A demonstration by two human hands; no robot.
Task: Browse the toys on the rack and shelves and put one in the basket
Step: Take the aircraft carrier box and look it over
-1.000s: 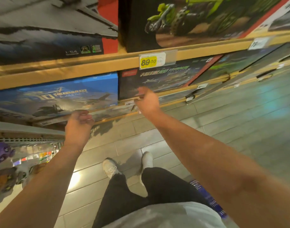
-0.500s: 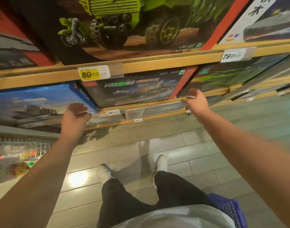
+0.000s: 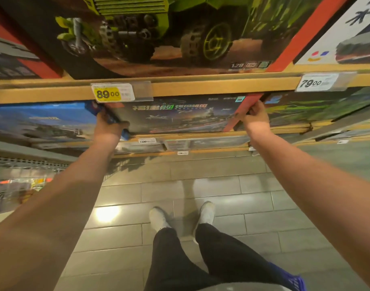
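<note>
A dark toy box [image 3: 179, 117] with green lettering, a warship picture and a red right edge stands on the middle wooden shelf [image 3: 200, 89]. My left hand [image 3: 108, 127] grips the box's lower left corner, fingers tucked between it and the blue box [image 3: 43, 120] beside it. My right hand [image 3: 255, 116] grips the box's red right edge near the top, fingers curled behind it. A corner of the blue basket [image 3: 293, 280] shows at the bottom right, by my leg.
Above, a big box [image 3: 169, 36] pictures a green truck; a white box [image 3: 347, 34] stands to its right. Price tags read 89.00 [image 3: 107, 93] and 79.00 [image 3: 312, 82]. A green box [image 3: 316, 108] stands right of the dark one. A wire rack [image 3: 18, 185] of small toys stands at left. Tiled floor lies below.
Both hands have reached forward from in front of the shelf and taken hold of the dark box's two sides. The view has moved closer to the shelves.
</note>
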